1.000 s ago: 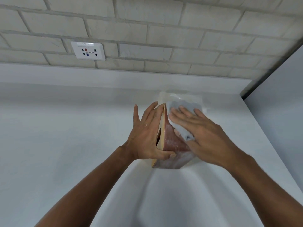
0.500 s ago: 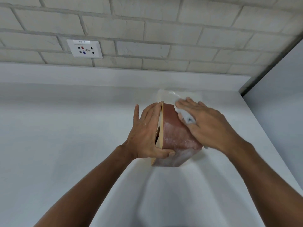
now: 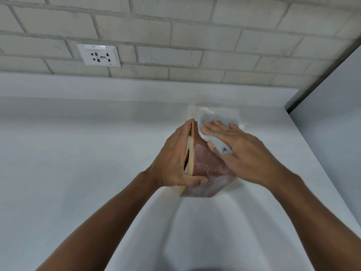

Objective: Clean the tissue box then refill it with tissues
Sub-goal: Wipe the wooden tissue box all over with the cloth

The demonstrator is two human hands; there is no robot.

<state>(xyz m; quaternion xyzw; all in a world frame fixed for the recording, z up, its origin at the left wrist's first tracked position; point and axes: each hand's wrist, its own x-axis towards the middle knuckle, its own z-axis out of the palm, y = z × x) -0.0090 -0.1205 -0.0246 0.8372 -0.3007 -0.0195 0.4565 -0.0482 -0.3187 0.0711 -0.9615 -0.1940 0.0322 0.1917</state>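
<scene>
A reddish-brown tissue box (image 3: 205,165) with a pale wooden lid face stands tilted on its end on the white counter (image 3: 78,173). My left hand (image 3: 175,157) grips its left side, palm on the lid, thumb wrapped under the near edge. My right hand (image 3: 240,151) lies flat on the box's upper right face and presses a white cloth (image 3: 218,141) against it. Dusty smears show on the brown surface. Behind the box lies a clear plastic pack of tissues (image 3: 218,112), mostly hidden by my right hand.
A grey brick wall with a white power socket (image 3: 98,55) rises behind the counter's raised back ledge. A grey panel (image 3: 332,114) closes off the right side. The counter's right edge runs down past my right forearm.
My right hand slid the cloth up toward the box's far top, then back down a little along the face. My left hand kept its hold; the box tilted slightly.
</scene>
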